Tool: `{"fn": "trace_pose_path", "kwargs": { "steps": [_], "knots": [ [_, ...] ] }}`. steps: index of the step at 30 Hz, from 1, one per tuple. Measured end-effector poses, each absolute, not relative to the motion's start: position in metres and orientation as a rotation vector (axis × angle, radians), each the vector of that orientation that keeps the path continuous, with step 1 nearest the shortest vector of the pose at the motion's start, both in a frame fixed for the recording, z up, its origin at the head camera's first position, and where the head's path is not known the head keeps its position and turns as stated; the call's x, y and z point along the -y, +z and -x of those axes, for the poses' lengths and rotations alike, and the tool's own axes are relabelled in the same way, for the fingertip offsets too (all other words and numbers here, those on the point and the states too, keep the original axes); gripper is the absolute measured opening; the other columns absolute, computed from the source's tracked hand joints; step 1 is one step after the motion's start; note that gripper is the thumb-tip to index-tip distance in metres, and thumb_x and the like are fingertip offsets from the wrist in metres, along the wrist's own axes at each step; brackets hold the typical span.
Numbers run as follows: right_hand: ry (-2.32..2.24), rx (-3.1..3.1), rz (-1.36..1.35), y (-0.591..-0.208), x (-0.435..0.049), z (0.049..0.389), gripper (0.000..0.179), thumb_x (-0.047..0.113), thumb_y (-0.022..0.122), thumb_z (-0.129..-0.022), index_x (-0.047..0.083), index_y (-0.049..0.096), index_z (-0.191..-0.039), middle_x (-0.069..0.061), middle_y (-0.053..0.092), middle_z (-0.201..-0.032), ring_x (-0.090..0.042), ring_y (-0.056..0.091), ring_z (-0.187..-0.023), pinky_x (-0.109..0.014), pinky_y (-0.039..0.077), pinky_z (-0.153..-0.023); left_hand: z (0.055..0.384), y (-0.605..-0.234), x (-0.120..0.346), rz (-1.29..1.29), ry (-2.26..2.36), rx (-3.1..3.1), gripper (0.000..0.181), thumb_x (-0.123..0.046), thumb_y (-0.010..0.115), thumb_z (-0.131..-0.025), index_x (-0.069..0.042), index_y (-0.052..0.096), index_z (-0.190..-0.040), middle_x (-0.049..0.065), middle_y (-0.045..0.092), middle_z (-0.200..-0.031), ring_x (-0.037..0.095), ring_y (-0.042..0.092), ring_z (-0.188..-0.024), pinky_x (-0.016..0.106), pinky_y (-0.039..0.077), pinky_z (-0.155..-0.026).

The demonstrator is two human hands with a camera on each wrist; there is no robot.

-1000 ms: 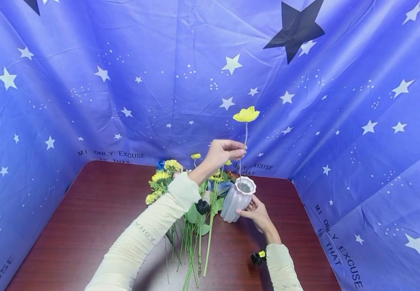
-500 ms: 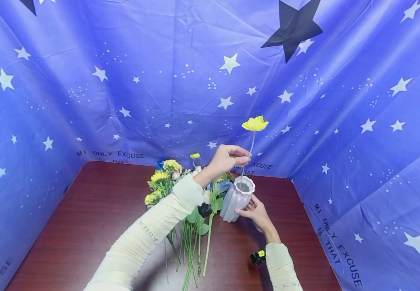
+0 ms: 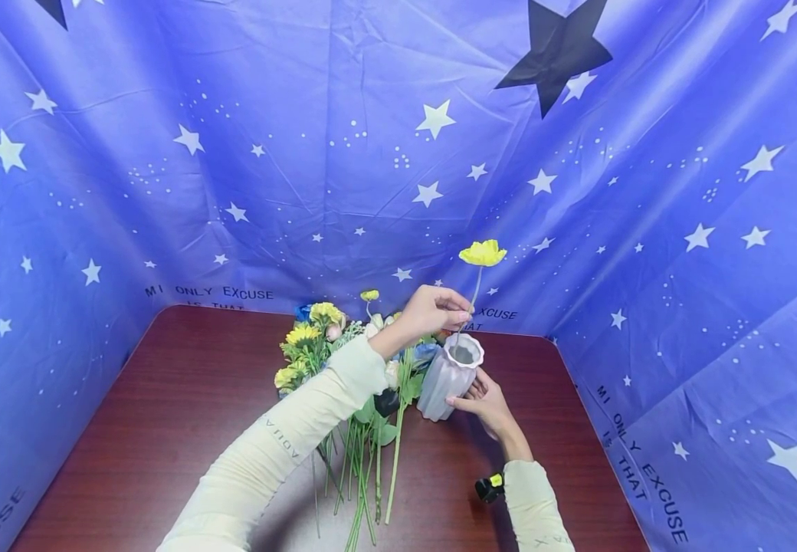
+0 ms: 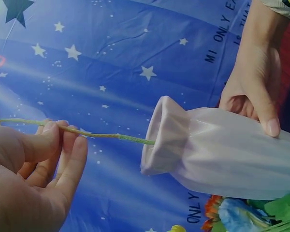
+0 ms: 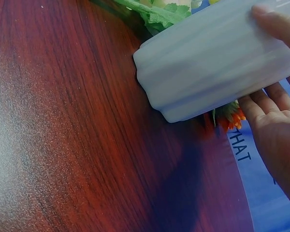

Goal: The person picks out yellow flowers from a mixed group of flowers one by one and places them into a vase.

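In the head view my left hand [image 3: 433, 313] pinches the thin stem of a yellow flower [image 3: 483, 252], whose bloom stands above the fingers. The stem's lower end passes into the mouth of a pale, ribbed vase [image 3: 443, 387]; the left wrist view shows the green stem [image 4: 135, 139] inside the scalloped rim. How deep it reaches is hidden. My right hand [image 3: 488, 406] grips the vase's side, thumb on the near face and fingers behind, as the right wrist view also shows with the vase body [image 5: 198, 63] close to the table.
A heap of flowers [image 3: 305, 337] in yellow, blue, white and orange lies left of the vase, its long green stems [image 3: 364, 475] stretching toward the table's front. The dark red wooden table [image 3: 185, 399] is enclosed by a blue star-printed cloth [image 3: 288, 153].
My left hand has moved right and down with the yellow flower, lowering its stem farther into the vase. The right hand and the vase stay in place.
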State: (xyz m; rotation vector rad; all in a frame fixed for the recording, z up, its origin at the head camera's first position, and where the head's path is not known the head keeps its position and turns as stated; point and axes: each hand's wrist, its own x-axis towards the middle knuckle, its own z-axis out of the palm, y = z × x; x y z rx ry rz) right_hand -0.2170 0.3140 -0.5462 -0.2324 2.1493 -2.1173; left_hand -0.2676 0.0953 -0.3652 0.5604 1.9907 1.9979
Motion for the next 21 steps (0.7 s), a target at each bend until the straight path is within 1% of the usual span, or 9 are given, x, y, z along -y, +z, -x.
{"fn": "trace_pose_path", "kwargs": {
  "steps": [2, 5, 7, 8, 11, 13, 15, 18, 21],
  "knots": [
    [-2.117, -2.147, 0.231, -0.547, -0.314, 0.217, 0.087, -0.018, 0.074, -0.076, -0.006, 0.033, -0.152, 0.011, 0.065, -0.125, -0.001, 0.063, -0.118, -0.017, 0.053, -0.100, 0.267, -0.366, -0.096, -0.550, 1.986, -1.981, 0.017, 0.002, 0.071, -0.092, 0.007, 0.073, -0.108, 0.027, 0.074, -0.102, 0.008, 0.067, -0.069, 0.047, 0.063, -0.087],
    [-2.120, -2.140, 0.232, -0.547, -0.314, 0.218, 0.088, -0.018, 0.074, -0.076, -0.006, 0.033, -0.152, 0.010, 0.065, -0.126, -0.001, 0.063, -0.118, -0.017, 0.052, -0.101, 0.267, -0.369, -0.097, -0.526, 1.984, -1.972, 0.017, 0.003, 0.071, -0.092, 0.008, 0.073, -0.108, 0.025, 0.074, -0.100, 0.008, 0.067, -0.069, 0.043, 0.064, -0.084],
    [-2.122, -2.137, 0.235, -0.548, -0.314, 0.218, 0.088, -0.018, 0.075, -0.076, -0.006, 0.032, -0.152, 0.010, 0.065, -0.126, -0.001, 0.063, -0.119, -0.018, 0.052, -0.102, 0.268, -0.370, -0.098, -0.508, 1.985, -1.969, 0.017, 0.003, 0.072, -0.091, 0.009, 0.073, -0.107, 0.025, 0.074, -0.099, 0.010, 0.068, -0.071, 0.040, 0.065, -0.083],
    [-2.123, -2.135, 0.235, -0.548, -0.314, 0.218, 0.088, -0.017, 0.075, -0.076, -0.006, 0.032, -0.152, 0.010, 0.065, -0.126, -0.001, 0.063, -0.119, -0.018, 0.052, -0.102, 0.268, -0.371, -0.099, -0.504, 1.989, -1.965, 0.017, 0.004, 0.071, -0.091, 0.009, 0.072, -0.107, 0.025, 0.074, -0.099, 0.012, 0.069, -0.073, 0.038, 0.065, -0.083],
    [-2.125, -2.133, 0.233, -0.548, -0.314, 0.218, 0.088, -0.017, 0.075, -0.076, -0.007, 0.032, -0.152, 0.011, 0.065, -0.126, -0.001, 0.063, -0.118, -0.018, 0.052, -0.101, 0.267, -0.374, -0.102, -0.507, 1.980, -1.979, 0.017, 0.006, 0.071, -0.090, 0.010, 0.072, -0.106, 0.026, 0.074, -0.101, 0.028, 0.074, -0.083, 0.035, 0.065, -0.083],
    [-2.128, -2.131, 0.233, -0.548, -0.314, 0.218, 0.088, -0.017, 0.075, -0.076, -0.007, 0.032, -0.152, 0.011, 0.065, -0.125, -0.001, 0.063, -0.118, -0.018, 0.052, -0.101, 0.267, -0.376, -0.104, -0.521, 1.960, -2.012, 0.016, 0.006, 0.071, -0.090, 0.010, 0.072, -0.106, 0.027, 0.074, -0.101, 0.037, 0.075, -0.092, 0.032, 0.065, -0.081],
    [-2.133, -2.129, 0.236, -0.548, -0.314, 0.218, 0.088, -0.017, 0.075, -0.076, -0.007, 0.031, -0.152, 0.011, 0.066, -0.125, -0.001, 0.063, -0.118, -0.018, 0.052, -0.101, 0.266, -0.379, -0.107, -0.534, 1.946, -2.033, 0.015, 0.007, 0.072, -0.089, 0.010, 0.072, -0.105, 0.027, 0.074, -0.100, 0.042, 0.073, -0.097, 0.031, 0.065, -0.079],
    [-2.141, -2.126, 0.242, -0.548, -0.314, 0.218, 0.088, -0.017, 0.075, -0.076, -0.007, 0.031, -0.152, 0.010, 0.066, -0.125, -0.001, 0.064, -0.118, -0.018, 0.052, -0.101, 0.265, -0.383, -0.110, -0.562, 1.910, -2.082, 0.014, 0.007, 0.072, -0.089, 0.010, 0.073, -0.103, 0.026, 0.075, -0.099, 0.043, 0.073, -0.096, 0.029, 0.065, -0.076],
    [-2.145, -2.128, 0.253, -0.548, -0.313, 0.217, 0.087, -0.017, 0.075, -0.077, -0.007, 0.032, -0.152, 0.010, 0.066, -0.125, -0.001, 0.064, -0.118, -0.017, 0.052, -0.101, 0.263, -0.385, -0.112, -0.608, 1.854, -2.152, 0.013, 0.006, 0.072, -0.089, 0.009, 0.073, -0.102, 0.025, 0.075, -0.097, 0.040, 0.074, -0.092, 0.027, 0.064, -0.074]
  ]
}}
